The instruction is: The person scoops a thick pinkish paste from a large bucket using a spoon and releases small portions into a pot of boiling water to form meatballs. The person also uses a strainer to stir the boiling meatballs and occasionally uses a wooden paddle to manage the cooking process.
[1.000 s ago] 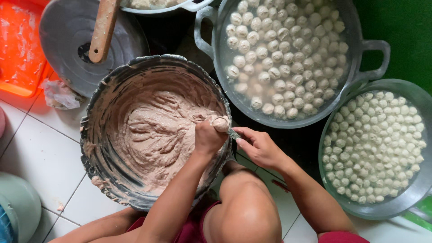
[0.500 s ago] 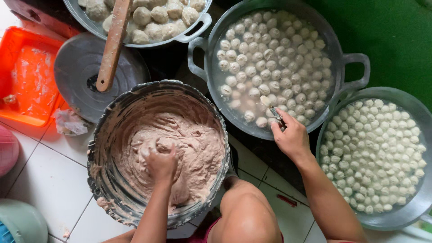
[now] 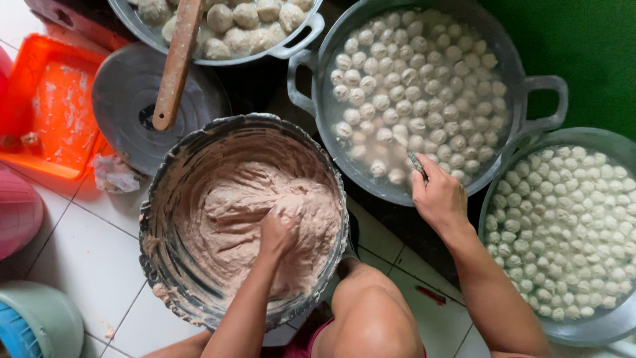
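Note:
A dented metal basin [image 3: 165, 199] in front of me holds pinkish-brown paste [image 3: 225, 205]. My left hand [image 3: 275, 235] is pushed into the paste, fingers closed around a lump of it. My right hand [image 3: 438, 195] holds a small metal spoon [image 3: 417, 166] over the near rim of a grey two-handled pot [image 3: 530, 89]. That pot is full of water with many pale balls [image 3: 411, 86] floating in it. My bare knee [image 3: 371, 311] sits between my two arms.
A second grey basin [image 3: 493, 192] of pale balls stands at the right. At the back, another pot [image 3: 291, 43] holds bigger balls and a wooden paddle [image 3: 175, 66], above a round metal lid [image 3: 126, 99]. An orange tray [image 3: 46, 106] lies left on white floor tiles [image 3: 79, 252].
My right hand has travelled from the paste basin to the water pot with the spoon. My left hand has dropped from the basin's right rim into the paste.

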